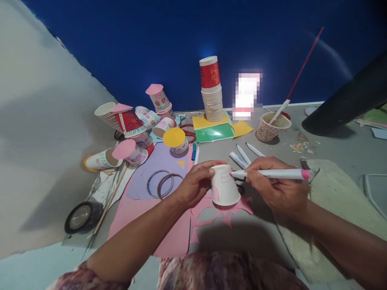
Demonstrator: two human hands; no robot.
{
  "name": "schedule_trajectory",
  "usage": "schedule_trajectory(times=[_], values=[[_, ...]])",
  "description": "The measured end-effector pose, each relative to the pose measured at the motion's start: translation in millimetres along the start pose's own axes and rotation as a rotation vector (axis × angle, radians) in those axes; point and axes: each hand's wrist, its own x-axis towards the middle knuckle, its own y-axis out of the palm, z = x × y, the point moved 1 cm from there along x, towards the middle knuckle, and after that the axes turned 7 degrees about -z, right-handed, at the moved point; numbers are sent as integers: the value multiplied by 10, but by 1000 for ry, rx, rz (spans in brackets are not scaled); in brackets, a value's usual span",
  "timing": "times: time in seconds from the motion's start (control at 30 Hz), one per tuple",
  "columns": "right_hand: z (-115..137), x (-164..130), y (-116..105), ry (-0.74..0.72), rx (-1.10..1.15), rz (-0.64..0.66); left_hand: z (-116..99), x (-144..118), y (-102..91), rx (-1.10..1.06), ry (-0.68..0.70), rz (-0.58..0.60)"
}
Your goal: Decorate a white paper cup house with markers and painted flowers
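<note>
Left hand (196, 183) gripping an upside-down white paper cup (224, 191) with pink drawn lines, right hand (279, 191) holding a white pink-ended marker (281, 173), its tip meeting the cup's side

The white paper cup (226, 190) is upside down, rim lowermost, slightly tilted, pink outlines on its wall; the white, pink-ended felt-tip marker (281, 173) points nearly level at them.

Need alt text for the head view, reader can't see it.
A person's left hand holds an upside-down white paper cup while the right hand holds a pink-ended marker at pink lines on the cup's side. Decorated paper cups cluster at picture left, and a tall cup stack stands at the back.
</note>
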Motion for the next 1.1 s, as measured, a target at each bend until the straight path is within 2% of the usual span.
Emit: schedule_trajectory(times=[0.37, 0.83, 1.1], values=[[-4, -3, 13, -99, 29, 15, 10, 5, 13, 49, -9, -14], [-27, -31, 23, -46, 75, 88, 12, 10, 1, 35, 9, -26], [18, -18, 24, -57, 56, 58, 3, 2, 9, 27, -1, -29]])
